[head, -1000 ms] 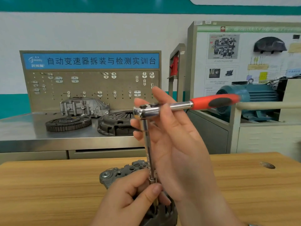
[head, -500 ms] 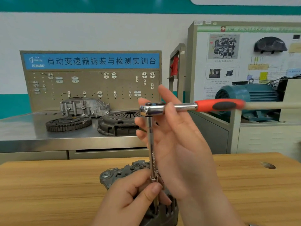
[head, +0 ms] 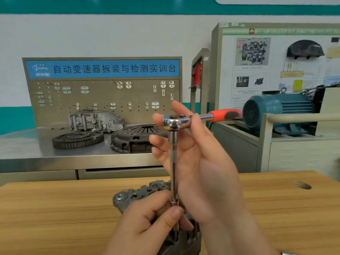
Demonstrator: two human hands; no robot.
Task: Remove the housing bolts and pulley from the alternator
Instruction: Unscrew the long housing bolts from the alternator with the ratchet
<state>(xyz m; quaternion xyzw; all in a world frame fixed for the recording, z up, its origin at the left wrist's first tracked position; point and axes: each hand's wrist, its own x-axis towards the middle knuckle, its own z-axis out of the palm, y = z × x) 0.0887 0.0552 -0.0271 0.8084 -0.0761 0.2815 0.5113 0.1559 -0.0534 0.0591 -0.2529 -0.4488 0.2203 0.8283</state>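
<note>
The grey alternator (head: 139,195) stands on the wooden table (head: 55,208) at the bottom centre, mostly hidden by both hands. A chrome ratchet (head: 174,122) with a red and black handle (head: 225,115) sits on a long upright extension bar (head: 173,162) that runs down to the alternator. My left hand (head: 147,223) pinches the lower end of the bar, where the socket meets the housing. My right hand (head: 195,159) is behind the ratchet head, fingers mostly straight, thumb pressing the shaft near the head. Bolts and pulley are hidden.
Behind the table stands a steel workbench (head: 27,144) with a gearbox housing (head: 95,119), a flywheel ring (head: 77,139) and a clutch cover (head: 136,138). A blue electric motor (head: 276,111) sits on a cabinet at the right. A dark hole (head: 302,185) marks the table's right side.
The ratchet handle has swung back, away from me, so it looks shorter, and the ratchet head has shifted slightly. My left hand keeps its hold at the bar's base.
</note>
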